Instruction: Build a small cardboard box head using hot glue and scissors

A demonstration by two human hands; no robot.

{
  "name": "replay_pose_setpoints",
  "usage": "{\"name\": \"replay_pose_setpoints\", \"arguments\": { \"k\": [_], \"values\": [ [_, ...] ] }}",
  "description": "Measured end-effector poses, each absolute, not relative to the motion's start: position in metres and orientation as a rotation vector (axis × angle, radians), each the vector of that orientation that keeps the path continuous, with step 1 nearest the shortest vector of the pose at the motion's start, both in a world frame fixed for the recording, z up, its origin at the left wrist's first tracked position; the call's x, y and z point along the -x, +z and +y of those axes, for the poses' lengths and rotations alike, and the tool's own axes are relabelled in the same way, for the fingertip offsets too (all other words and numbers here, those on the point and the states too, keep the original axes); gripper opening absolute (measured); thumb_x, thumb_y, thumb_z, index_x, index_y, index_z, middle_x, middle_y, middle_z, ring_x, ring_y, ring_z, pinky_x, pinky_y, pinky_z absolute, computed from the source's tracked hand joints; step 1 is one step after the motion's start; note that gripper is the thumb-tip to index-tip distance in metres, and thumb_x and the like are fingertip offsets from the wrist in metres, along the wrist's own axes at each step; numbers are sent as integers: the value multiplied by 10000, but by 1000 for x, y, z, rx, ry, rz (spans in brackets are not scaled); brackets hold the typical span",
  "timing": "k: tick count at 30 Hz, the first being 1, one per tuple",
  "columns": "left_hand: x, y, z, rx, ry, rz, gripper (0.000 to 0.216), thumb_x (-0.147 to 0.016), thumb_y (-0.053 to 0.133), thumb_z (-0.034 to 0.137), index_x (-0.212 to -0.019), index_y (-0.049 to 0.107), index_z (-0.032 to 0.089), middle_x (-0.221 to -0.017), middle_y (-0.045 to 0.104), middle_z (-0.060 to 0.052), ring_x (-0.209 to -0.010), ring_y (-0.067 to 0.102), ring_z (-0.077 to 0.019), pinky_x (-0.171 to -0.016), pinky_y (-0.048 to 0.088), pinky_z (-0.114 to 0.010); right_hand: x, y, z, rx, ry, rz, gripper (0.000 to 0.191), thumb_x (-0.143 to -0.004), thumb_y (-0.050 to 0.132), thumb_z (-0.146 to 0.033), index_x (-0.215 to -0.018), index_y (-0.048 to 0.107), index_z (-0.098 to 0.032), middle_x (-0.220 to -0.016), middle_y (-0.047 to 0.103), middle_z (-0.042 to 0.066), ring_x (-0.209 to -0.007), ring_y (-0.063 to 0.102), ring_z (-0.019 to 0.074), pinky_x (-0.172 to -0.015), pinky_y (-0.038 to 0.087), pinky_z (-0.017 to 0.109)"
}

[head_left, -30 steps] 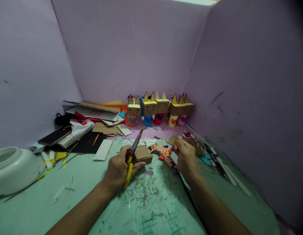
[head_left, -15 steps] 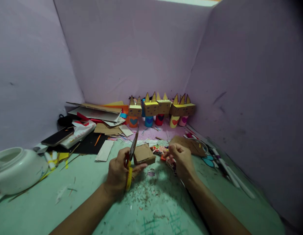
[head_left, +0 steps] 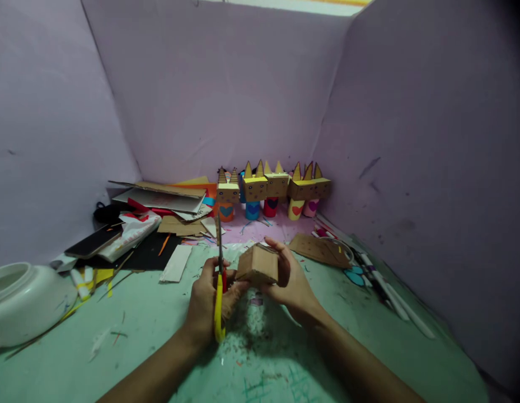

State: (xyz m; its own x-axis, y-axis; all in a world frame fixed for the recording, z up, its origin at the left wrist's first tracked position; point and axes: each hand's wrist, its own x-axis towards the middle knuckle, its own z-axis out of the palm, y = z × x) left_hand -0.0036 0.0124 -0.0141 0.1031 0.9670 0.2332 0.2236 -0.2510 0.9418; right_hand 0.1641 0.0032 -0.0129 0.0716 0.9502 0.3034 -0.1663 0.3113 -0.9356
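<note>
A small brown cardboard box (head_left: 258, 264) is held up over the green tabletop between both hands. My left hand (head_left: 206, 299) carries a pair of scissors (head_left: 220, 302) with yellow and red handles, blades pointing up. Its thumb and fingers also press on the box's left side. My right hand (head_left: 294, 285) is curved around the right side of the same box, fingers behind it and thumb low at the front. Small brown crumbs lie on the table below.
Cardboard figures (head_left: 254, 187) with pointed ears stand on coloured tubes at the back. Left are stacked cardboard sheets (head_left: 167, 190), a white card strip (head_left: 176, 263) and a white pot (head_left: 28, 302). Brown cardboard (head_left: 318, 250) and markers (head_left: 392, 296) lie right, near the wall.
My right hand has left the colourful patterned item, no longer visible, and taken hold of the box. The box has turned. The scissors have swung more upright in my left hand.
</note>
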Motion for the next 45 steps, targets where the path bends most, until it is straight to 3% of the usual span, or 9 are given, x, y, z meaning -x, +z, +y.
{"name": "replay_pose_setpoints", "arguments": {
  "k": [8,13,18,22,26,28,33,40,45],
  "values": [
    [10,-24,17,-1757,1207,1157,402,-716,705,372,-991,461,209,-868,719,-55,-791,712,-205,-710,555,-294,-175,-6,3,911,895,-1435,553,-533,658,-134,-1056,506,-231,-1012,618,32,-915,615,203,-777,501,297],
    [12,-21,13,-1962,1247,1167,350,-742,675,385,-990,493,218,-845,726,-40,-709,714,-190,-633,556,-265,-174,-3,3,991,974,-1349,540,-508,729,-209,-1012,537,-228,-909,650,17,-845,621,220,-726,498,308],
    [17,-13,17,-2302,1373,1163,117,-849,543,307,-925,537,219,-651,658,10,-543,650,-153,-539,492,-231,-181,-7,8,866,1073,-1136,686,-448,815,-321,-1071,535,-263,-1026,642,34,-946,618,266,-744,503,332],
    [16,-10,18,-2319,1403,1272,112,-879,481,302,-935,540,226,-651,661,7,-540,650,-164,-518,465,-238,-182,-7,8,788,1090,-1138,698,-434,838,-351,-1043,505,-285,-1039,625,39,-934,619,265,-715,507,328],
    [13,0,13,-2042,1275,1302,134,-892,473,362,-935,492,237,-604,638,46,-478,622,-147,-497,461,-232,-181,-7,8,771,889,-1326,541,-507,765,-236,-975,498,-282,-1069,579,34,-992,583,244,-783,487,325],
    [13,7,11,-1938,1207,1253,174,-885,481,383,-974,479,234,-707,691,14,-592,674,-167,-573,499,-250,-180,-7,7,800,750,-1446,501,-530,700,-147,-967,496,-282,-1018,566,19,-961,574,223,-804,473,320],
    [16,15,12,-1792,1008,1065,389,-781,620,391,-1079,457,203,-989,722,-108,-904,692,-246,-731,520,-309,-177,-7,0,948,526,-1667,525,-539,625,-76,-1018,525,-265,-1048,535,41,-1015,521,247,-869,439,368],
    [12,12,11,-1624,850,991,431,-738,683,417,-1020,440,201,-856,705,-46,-759,660,-208,-656,497,-287,-175,-10,-6,926,485,-1820,594,-566,650,-80,-1119,546,-272,-1091,531,56,-1143,444,279,-977,390,432],
    [7,14,13,-1367,1056,986,467,-626,749,367,-946,457,191,-745,630,17,-686,619,-167,-611,491,-254,-172,-14,-6,853,801,-1645,862,-637,735,-165,-1383,342,-343,-1344,449,75,-1244,446,272,-1038,338,447]
  ]
}}
